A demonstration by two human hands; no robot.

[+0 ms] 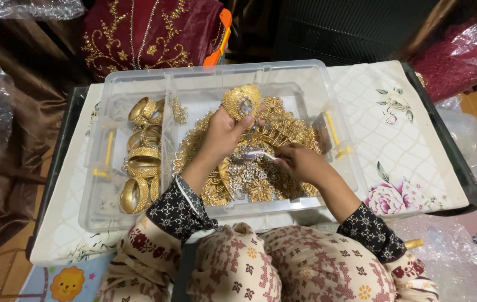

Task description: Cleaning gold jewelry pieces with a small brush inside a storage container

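Left hand (222, 134) raised over the clear plastic box (305, 78), fingers closed around a round gold ornament (242, 102) with a pale stone at its centre, held above the heap of gold filigree pieces (260, 179). Right hand (304, 163) lower, just beside the heap, pinching a thin white strip (260, 155) pointing toward the left wrist. Gold bangles (142, 159) stacked in the box's left compartment. Box resting on a floral cloth (406, 156).

Two clear plastic bins (305, 78), one low table (417, 168), and about seven gold bangles (143, 162).
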